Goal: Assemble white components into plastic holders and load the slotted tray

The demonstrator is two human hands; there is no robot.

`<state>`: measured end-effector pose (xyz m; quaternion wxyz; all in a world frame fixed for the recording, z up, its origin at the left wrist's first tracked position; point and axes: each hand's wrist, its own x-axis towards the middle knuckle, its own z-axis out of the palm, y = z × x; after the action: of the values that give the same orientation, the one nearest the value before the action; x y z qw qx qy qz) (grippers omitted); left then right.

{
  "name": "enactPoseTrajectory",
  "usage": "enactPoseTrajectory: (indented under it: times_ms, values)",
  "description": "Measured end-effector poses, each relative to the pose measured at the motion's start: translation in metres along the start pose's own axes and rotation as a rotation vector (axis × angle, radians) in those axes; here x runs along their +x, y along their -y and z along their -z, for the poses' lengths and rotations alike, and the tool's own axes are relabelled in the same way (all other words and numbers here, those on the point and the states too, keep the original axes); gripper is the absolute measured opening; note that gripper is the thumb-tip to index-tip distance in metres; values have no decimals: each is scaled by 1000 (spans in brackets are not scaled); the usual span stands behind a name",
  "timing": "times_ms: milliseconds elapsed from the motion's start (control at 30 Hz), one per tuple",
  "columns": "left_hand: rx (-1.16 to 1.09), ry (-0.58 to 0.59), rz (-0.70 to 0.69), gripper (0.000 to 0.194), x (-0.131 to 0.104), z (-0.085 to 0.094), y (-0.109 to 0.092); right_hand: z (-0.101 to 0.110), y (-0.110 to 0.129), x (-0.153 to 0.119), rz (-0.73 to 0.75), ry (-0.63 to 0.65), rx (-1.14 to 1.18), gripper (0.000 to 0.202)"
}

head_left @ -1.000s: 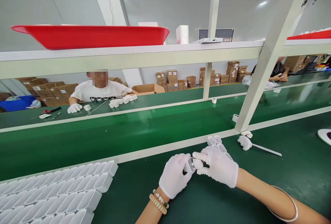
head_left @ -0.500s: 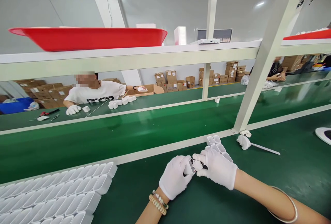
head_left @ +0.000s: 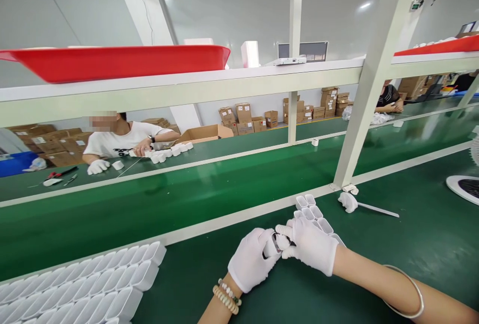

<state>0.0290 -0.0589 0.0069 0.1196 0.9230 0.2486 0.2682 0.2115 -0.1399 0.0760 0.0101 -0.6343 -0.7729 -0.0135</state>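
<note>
My left hand (head_left: 251, 259), in a white glove with beaded bracelets at the wrist, is closed around a small white plastic cup (head_left: 271, 248). Dark and shiny edges show near the cup's mouth. My right hand (head_left: 312, 245), also gloved, pinches a crumpled white piece (head_left: 283, 242), perhaps cloth, against the cup's open end. Fingers hide much of both things. Just behind my right hand stand several white plastic cups (head_left: 308, 213) in a cluster, partly covered by it. Farther right lies a white stick with a white wad (head_left: 348, 202) on its end.
Rows of white cups (head_left: 123, 274) fill the near left. Beyond the pale rail runs a green conveyor belt (head_left: 209, 181). A slanted post (head_left: 361, 114) and a shelf with a red tray (head_left: 130, 62) rise ahead. A co-worker (head_left: 123, 139) sits opposite. A round black-and-white object (head_left: 464, 189) lies right.
My view has shifted slightly. Both hands stay together at the cup, with small finger movements. Across the belt, the co-worker's outstretched arm has come back to the white cups.
</note>
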Motion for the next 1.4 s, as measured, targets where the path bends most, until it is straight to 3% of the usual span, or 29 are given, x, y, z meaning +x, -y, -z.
enactPoseTrajectory:
  times_ms: [167,433,700,900,1133,1300,1400]
  values:
    - [-78,16,74,31,0,1,3,-13,-6,4,42,-94,-108,66]
    - [-130,-31,110,40,-4,-1,5,-5,-2,4,7,-133,136,49]
    - [-152,-125,74,37,-2,-2,7,0,-1,-3,-106,-73,468,63]
    - [-87,-202,44,39,-3,-6,12,7,-3,-8,-119,-122,485,52]
    - [-69,-212,73,35,-2,-5,9,3,0,-7,-48,-135,146,23]
    - [-72,-234,75,38,-3,-5,10,-11,1,-7,62,-220,-93,25]
    - [-80,-251,90,39,-4,-5,12,-15,4,-8,81,-209,-152,27]
